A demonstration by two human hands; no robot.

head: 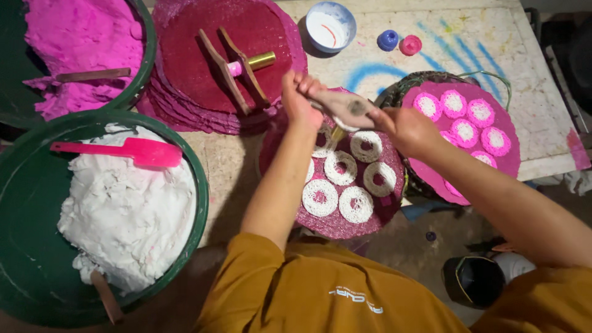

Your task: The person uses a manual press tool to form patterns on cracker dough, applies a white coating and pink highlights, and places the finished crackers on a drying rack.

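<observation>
White dough rings (340, 182) lie on a round magenta mat (382, 213) at the tabletop's (542, 111) near edge, right under both hands. The left hand (300, 98) is closed around one end of a wooden press (345, 109), and the right hand (407, 128) is closed around the other end, so the press hangs across the mat just above the rings. Six rings show; one is partly hidden by the press.

Right of this mat sits a second mat (505, 157) carrying pink-and-white rings (468, 120), resting on a dark basket (398, 95).

Behind the hands, a stack of bare mats (203, 43) bears another wooden press (237, 68) with a brass barrel. Farther back stand a small white bowl (331, 26) with a blue rim, a blue cap (388, 40) and a pink cap (411, 44), all near blue paint streaks on the tabletop.

At the left, a green tub (197, 203) holds white dough (126, 209) with a pink scoop (120, 151) lying on it; a second tub (147, 61) behind holds pink dough (80, 49) and a wooden stick (92, 75).
</observation>
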